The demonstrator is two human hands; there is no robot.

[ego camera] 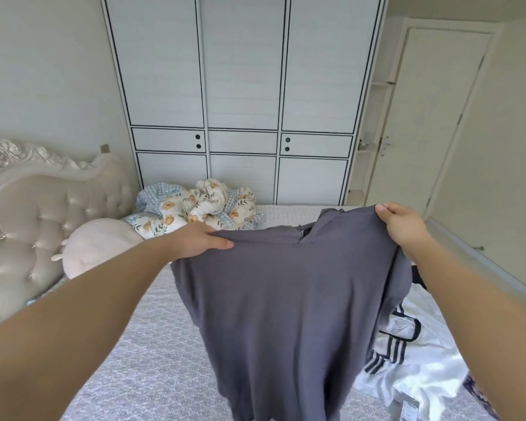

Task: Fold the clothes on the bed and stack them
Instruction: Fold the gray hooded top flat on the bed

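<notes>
1. Fingers of the left hand [199, 240] and the right hand [403, 227] curl round the top edge of a grey shirt [286, 314], one at each shoulder.
2. Shirt hangs spread above the bed [152, 354].
3. White striped garment [407, 354] lies just right; floral quilt [201, 208] bunched beyond.

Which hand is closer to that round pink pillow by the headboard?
Left. The left hand grips the grey shirt just right of the pink pillow; the right hand is across the shirt.
</notes>
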